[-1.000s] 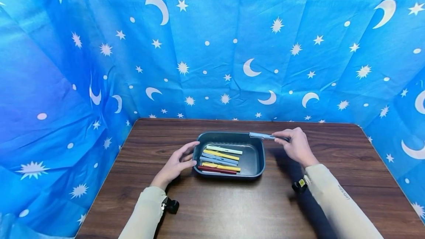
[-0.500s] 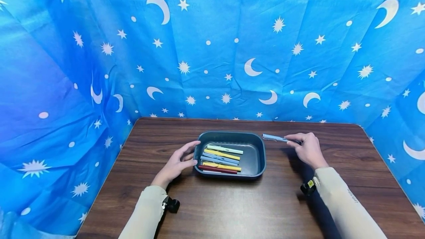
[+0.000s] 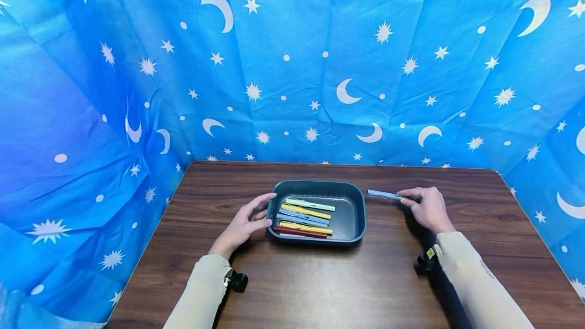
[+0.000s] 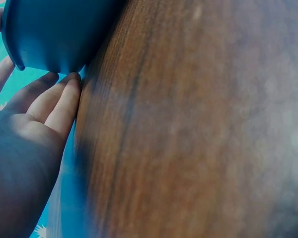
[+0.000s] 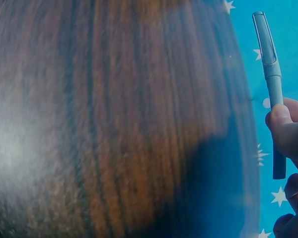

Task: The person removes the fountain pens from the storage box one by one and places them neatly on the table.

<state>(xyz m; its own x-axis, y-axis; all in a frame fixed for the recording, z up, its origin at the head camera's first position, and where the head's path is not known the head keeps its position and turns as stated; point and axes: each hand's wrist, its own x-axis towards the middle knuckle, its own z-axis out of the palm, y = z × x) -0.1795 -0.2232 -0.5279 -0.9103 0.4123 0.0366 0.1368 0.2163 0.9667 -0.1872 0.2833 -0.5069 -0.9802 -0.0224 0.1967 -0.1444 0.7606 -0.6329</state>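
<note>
A dark blue-grey rectangular bin [image 3: 352, 237] sits on the table, with several capped pens lying side by side in its left part. Among them are a pale green pen [image 3: 311, 205], a yellow pen [image 3: 315, 212], a dark red pen [image 3: 301, 231] and blue ones. My left hand [image 3: 239, 227] rests its outstretched fingers against the bin's left end; in the left wrist view fingertips touch its outer wall. To the right of the bin, my right hand [image 3: 428, 208] pinches a light blue pen [image 3: 383, 194] between thumb and fingers, its clip end pointing left toward the bin.
The brown wood-grain table [image 3: 320, 288] has its back edge against a blue curtain [image 3: 292, 85] printed with moons and stars. A small black camera [image 3: 238, 282] sits on the left wrist, another [image 3: 427, 259] on the right one.
My right hand has carried the light blue pen to the right, from over the bin's back right corner to beyond its right side. My left hand and the bin stay in place.
</note>
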